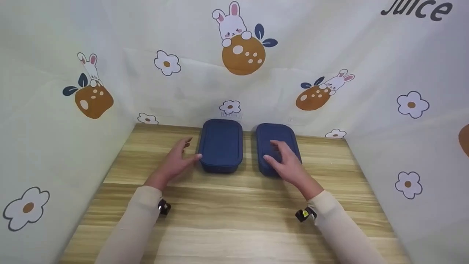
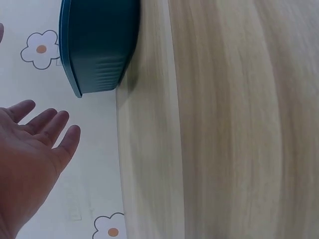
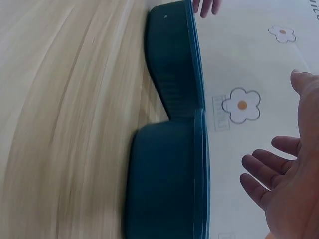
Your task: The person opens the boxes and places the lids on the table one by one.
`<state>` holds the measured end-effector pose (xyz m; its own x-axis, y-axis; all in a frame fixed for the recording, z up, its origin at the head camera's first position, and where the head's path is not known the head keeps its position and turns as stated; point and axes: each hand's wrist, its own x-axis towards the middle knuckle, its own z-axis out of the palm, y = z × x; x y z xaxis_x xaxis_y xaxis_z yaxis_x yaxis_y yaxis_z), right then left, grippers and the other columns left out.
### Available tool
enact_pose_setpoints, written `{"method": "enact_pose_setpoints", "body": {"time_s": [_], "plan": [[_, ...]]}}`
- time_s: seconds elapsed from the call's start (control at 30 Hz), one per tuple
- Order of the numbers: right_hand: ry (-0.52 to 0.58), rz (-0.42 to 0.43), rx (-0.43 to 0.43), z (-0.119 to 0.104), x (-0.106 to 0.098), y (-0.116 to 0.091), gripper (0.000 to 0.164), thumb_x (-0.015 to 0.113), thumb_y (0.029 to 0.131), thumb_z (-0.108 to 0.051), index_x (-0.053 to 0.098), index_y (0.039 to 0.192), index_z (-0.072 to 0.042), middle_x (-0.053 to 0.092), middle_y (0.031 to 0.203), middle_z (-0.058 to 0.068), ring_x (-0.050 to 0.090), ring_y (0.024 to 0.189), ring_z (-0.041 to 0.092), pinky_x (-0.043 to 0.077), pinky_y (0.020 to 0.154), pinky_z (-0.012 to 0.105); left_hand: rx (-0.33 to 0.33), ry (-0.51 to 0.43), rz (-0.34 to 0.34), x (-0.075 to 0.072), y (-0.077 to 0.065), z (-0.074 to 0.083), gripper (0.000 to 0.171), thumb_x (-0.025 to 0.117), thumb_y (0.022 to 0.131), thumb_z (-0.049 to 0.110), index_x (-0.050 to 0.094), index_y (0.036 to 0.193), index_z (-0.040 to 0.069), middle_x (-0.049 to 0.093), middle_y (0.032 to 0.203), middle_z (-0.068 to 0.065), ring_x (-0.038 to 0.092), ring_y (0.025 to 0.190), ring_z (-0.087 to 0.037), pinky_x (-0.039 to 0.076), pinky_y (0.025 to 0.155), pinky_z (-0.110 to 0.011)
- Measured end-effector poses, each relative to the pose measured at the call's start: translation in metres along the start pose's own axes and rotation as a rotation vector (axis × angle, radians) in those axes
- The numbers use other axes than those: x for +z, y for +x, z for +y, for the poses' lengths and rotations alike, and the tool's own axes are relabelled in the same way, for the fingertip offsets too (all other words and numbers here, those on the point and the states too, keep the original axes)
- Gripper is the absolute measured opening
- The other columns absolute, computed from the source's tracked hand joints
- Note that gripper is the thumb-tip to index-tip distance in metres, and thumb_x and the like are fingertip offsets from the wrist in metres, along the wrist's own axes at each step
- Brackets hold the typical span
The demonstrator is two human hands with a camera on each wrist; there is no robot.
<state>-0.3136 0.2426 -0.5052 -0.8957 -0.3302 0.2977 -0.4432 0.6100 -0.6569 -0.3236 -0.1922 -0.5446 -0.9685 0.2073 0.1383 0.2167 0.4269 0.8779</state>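
Note:
Two dark blue lidded food containers stand side by side on the wooden table, a narrow gap between them. My left hand (image 1: 175, 160) is at the left side of the left container (image 1: 221, 143), its thumb tip right at the rim. The left wrist view shows relaxed, spread fingers (image 2: 60, 122) beside that container (image 2: 99, 47), holding nothing. Over the lid of the right container (image 1: 269, 137) hovers my right hand (image 1: 287, 163). In the right wrist view its palm (image 3: 294, 199) faces the container (image 3: 162, 184) from above, fingers loosely bent and holding nothing.
A pale cloth printed with rabbits, oranges and flowers (image 1: 230, 107) walls in the back and both sides. Both containers stand close to the back wall. The wood-grain table top (image 1: 220, 220) extends in front of them, between the forearms.

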Motion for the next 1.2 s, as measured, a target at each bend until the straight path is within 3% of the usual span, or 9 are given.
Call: {"method": "enact_pose_setpoints", "body": {"time_s": [0.63, 0.93, 1.2], "plan": [[0.145, -0.085, 0.085, -0.040, 0.052, 0.022, 0.089, 0.071, 0.108, -0.050, 0.030, 0.172, -0.003, 0.046, 0.164, 0.019, 0.046, 0.153, 0.033, 0.040, 0.125, 0.054, -0.023, -0.009, -0.026, 0.008, 0.006, 0.003, 0.104, 0.081, 0.099, 0.053, 0.026, 0.174, 0.009, 0.030, 0.176, -0.024, 0.033, 0.160, -0.047, 0.030, 0.130, -0.061], [0.222, -0.140, 0.170, -0.052, 0.073, 0.030, 0.114, 0.081, 0.099, -0.055, 0.014, 0.177, -0.008, 0.025, 0.177, 0.020, 0.037, 0.159, 0.040, 0.041, 0.124, 0.056, -0.058, -0.047, -0.062, 0.009, 0.010, 0.000, 0.110, 0.084, 0.098, 0.051, 0.019, 0.176, 0.011, 0.023, 0.178, -0.028, 0.027, 0.161, -0.053, 0.028, 0.130, -0.064], [0.235, -0.102, 0.270, -0.050, 0.096, 0.038, 0.125, 0.087, 0.096, -0.050, 0.002, 0.178, -0.010, 0.014, 0.181, 0.023, 0.025, 0.165, 0.039, 0.033, 0.129, 0.056, -0.098, -0.091, -0.097, 0.013, 0.014, -0.002, 0.116, 0.087, 0.097, 0.044, 0.010, 0.177, 0.010, 0.015, 0.181, -0.024, 0.020, 0.164, -0.050, 0.024, 0.131, -0.063]]}}
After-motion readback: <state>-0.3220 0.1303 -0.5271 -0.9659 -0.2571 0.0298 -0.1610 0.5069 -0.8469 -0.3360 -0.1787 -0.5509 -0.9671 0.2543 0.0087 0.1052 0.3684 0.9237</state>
